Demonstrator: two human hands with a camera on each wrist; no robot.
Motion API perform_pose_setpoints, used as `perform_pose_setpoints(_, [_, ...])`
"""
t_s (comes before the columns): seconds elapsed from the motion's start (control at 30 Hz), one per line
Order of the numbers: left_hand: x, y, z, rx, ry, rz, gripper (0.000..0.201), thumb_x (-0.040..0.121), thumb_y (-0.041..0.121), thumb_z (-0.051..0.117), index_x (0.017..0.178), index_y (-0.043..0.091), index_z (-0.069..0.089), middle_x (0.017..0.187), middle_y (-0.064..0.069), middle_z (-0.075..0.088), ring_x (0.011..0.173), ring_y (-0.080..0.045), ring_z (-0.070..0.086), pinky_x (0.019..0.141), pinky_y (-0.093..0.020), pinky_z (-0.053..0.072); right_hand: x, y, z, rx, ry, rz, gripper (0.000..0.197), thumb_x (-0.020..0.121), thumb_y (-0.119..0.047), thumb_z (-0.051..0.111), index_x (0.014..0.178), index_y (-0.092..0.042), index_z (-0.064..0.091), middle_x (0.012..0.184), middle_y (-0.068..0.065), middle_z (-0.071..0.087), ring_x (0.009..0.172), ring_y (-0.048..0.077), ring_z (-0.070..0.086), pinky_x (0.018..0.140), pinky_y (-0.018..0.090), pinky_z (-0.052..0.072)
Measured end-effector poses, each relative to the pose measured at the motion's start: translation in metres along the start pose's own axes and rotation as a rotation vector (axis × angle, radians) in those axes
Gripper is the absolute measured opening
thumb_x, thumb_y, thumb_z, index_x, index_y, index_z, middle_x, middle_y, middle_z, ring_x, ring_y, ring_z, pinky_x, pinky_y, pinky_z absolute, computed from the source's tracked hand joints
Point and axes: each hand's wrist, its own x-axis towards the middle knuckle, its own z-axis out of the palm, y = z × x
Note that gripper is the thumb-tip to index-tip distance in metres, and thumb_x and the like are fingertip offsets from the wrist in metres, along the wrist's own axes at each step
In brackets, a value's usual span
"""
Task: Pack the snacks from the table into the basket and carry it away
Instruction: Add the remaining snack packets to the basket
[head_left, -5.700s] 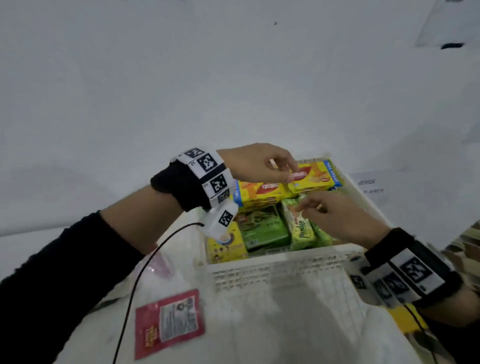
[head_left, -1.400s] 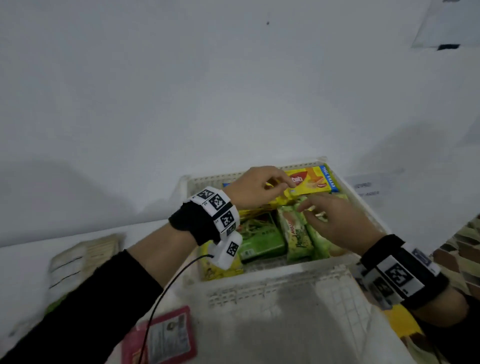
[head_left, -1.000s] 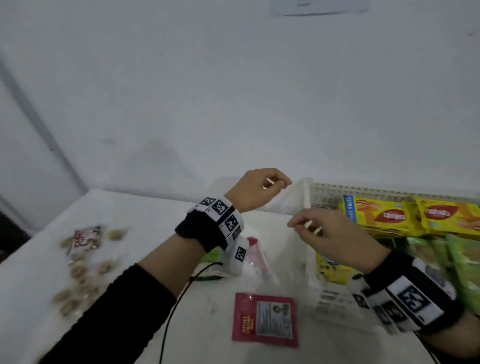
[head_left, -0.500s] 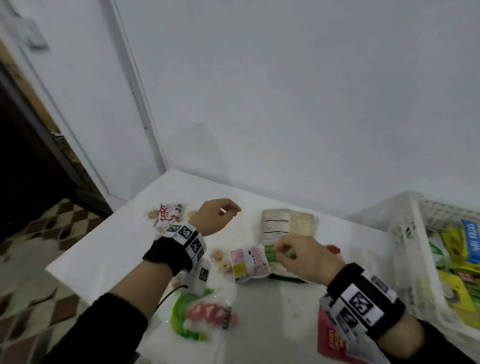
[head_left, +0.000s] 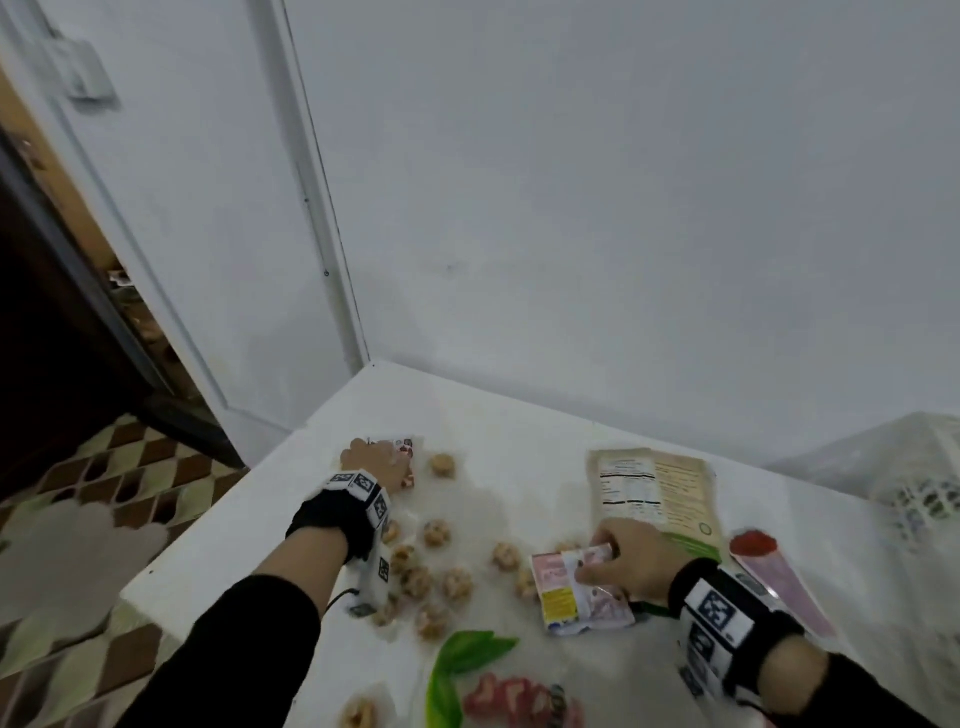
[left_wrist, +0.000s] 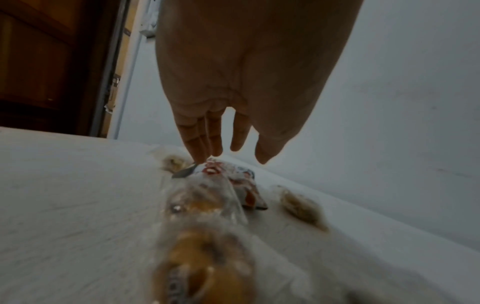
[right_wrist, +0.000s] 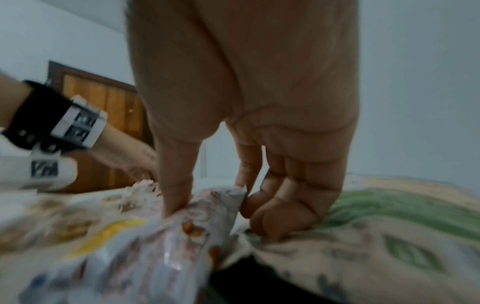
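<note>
— Swung away from the basket (head_left: 914, 467) now, both hands over to the scattered snacks on the table (head_left: 519, 447). Basket left at the far right edge, only a corner of its white lattice wall showing.

— Right hand (head_left: 631, 561) pinching the pink-and-white packet (head_left: 576, 592) by its top edge, thumb on one side, curled fingers behind. Looks like a grip chosen for lifting a floppy bag without crushing it.

— Left hand (head_left: 376, 462) reaching far out to the small red-and-white packet (left_wrist: 233, 176) near the table's corner. Fingers straight and relaxed, tips just touching the wrapper, nothing grasped yet.

— Probably going for two at once, saves a trip.

— Plenty left: loose wrapped cookies (head_left: 436, 577) strewn between the hands, tan pouch (head_left: 654, 493) lying label-up just behind the right hand, pink tube (head_left: 779, 582) beside it, green-and-red bag (head_left: 483, 686) at the near edge.

— Still well short of carrying anything away, by the look of it.
</note>
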Motion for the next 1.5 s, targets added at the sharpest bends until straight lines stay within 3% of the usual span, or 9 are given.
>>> perform_pose_setpoints(0.2, [0.012, -0.010, 0.014, 0.076, 0.018, 0.101, 0.052, 0.085, 0.051, 0.057, 0.126, 0.021, 0.043, 0.124, -0.014, 0.048, 0.115, -0.033, 0.046, 0.097, -0.037, 0.036, -0.019, 0.003, -0.021, 0.355, -0.015, -0.045, 0.026, 0.089, -0.036, 0.064, 0.092, -0.019, 0.044, 0.063, -0.004, 0.054, 0.056, 0.015, 0.048, 0.051, 0.024, 0.037])
perform_pose_setpoints(0.3, [0.013, -0.010, 0.009, 0.028, 0.074, 0.105, 0.051, 0.074, 0.057, 0.059, 0.107, 0.021, 0.044, 0.103, -0.005, 0.054, 0.101, -0.027, 0.048, 0.083, -0.034, 0.038, -0.029, 0.011, -0.031, 0.321, 0.014, -0.037, 0.019, 0.095, -0.042, 0.052, 0.100, -0.027, 0.042, 0.072, -0.002, 0.057, 0.060, 0.013, 0.049, 0.053, 0.019, 0.041])
perform_pose_setpoints(0.43, [-0.004, 0.014, -0.006, -0.103, 0.254, 0.169, 0.059, 0.057, 0.051, 0.061, 0.107, 0.023, 0.046, 0.103, -0.003, 0.052, 0.098, -0.029, 0.051, 0.084, -0.038, 0.041, -0.046, 0.023, -0.041, 0.409, 0.076, -0.021, 0.017, 0.093, -0.040, 0.056, 0.106, -0.033, 0.049, 0.094, -0.005, 0.062, 0.077, 0.003, 0.061, 0.067, 0.015, 0.051])
perform_pose_setpoints(0.5, [-0.015, 0.032, -0.018, -0.340, 0.197, 0.319, 0.060, 0.059, 0.043, 0.068, 0.108, 0.020, 0.042, 0.103, -0.004, 0.044, 0.094, -0.030, 0.055, 0.079, -0.036, 0.046, -0.056, 0.027, -0.045, 0.529, 0.110, -0.022, 0.023, 0.093, -0.033, 0.059, 0.114, -0.034, 0.052, 0.112, -0.009, 0.065, 0.097, 0.007, 0.065, 0.072, 0.026, 0.057])
perform_pose_setpoints(0.6, [-0.041, 0.072, -0.037, -0.456, 0.064, 0.560, 0.055, 0.071, 0.027, 0.080, 0.109, 0.024, 0.040, 0.110, -0.004, 0.040, 0.096, -0.021, 0.050, 0.080, -0.025, 0.040, -0.072, 0.036, -0.055, 0.624, 0.155, -0.007, 0.036, 0.092, -0.017, 0.062, 0.122, -0.029, 0.046, 0.114, -0.007, 0.068, 0.098, 0.013, 0.069, 0.078, 0.037, 0.059])
perform_pose_setpoints(0.8, [-0.105, 0.168, -0.042, -0.473, -0.161, 0.867, 0.049, 0.071, 0.034, 0.082, 0.109, 0.027, 0.051, 0.097, 0.011, 0.061, 0.079, -0.002, 0.060, 0.056, -0.003, 0.041, -0.131, 0.055, -0.102, 0.536, 0.318, -0.046, 0.028, 0.088, -0.022, 0.068, 0.114, -0.024, 0.058, 0.103, -0.007, 0.071, 0.081, 0.009, 0.070, 0.064, 0.027, 0.056])
perform_pose_setpoints(1.0, [-0.175, 0.273, -0.029, -0.485, -0.278, 1.078, 0.047, 0.075, 0.033, 0.080, 0.113, 0.031, 0.052, 0.106, 0.007, 0.063, 0.085, -0.008, 0.067, 0.066, -0.014, 0.054, -0.208, 0.119, -0.153, 0.605, 0.515, -0.024, 0.028, 0.095, -0.023, 0.057, 0.123, -0.023, 0.051, 0.106, 0.011, 0.066, 0.068, 0.025, 0.068, 0.055, 0.031, 0.054])
perform_pose_setpoints(1.17, [-0.233, 0.359, -0.007, -0.519, -0.338, 1.143, 0.052, 0.075, 0.035, 0.079, 0.119, 0.030, 0.052, 0.109, 0.009, 0.062, 0.091, -0.008, 0.065, 0.079, -0.024, 0.056, -0.265, 0.207, -0.187, 0.644, 0.566, 0.065, 0.040, 0.094, -0.023, 0.058, 0.133, -0.025, 0.049, 0.121, 0.007, 0.061, 0.087, 0.029, 0.070, 0.076, 0.036, 0.058])
perform_pose_setpoints(1.5, [-0.287, 0.469, 0.042, -0.411, -0.356, 1.203, 0.070, 0.066, 0.037, 0.085, 0.125, 0.029, 0.048, 0.124, 0.000, 0.050, 0.109, -0.017, 0.056, 0.092, -0.039, 0.052, -0.310, 0.309, -0.241, 0.352, 0.407, 0.191, 0.022, 0.098, -0.023, 0.049, 0.103, -0.025, 0.070, 0.117, 0.002, 0.065, 0.106, 0.015, 0.063, 0.099, 0.035, 0.049])
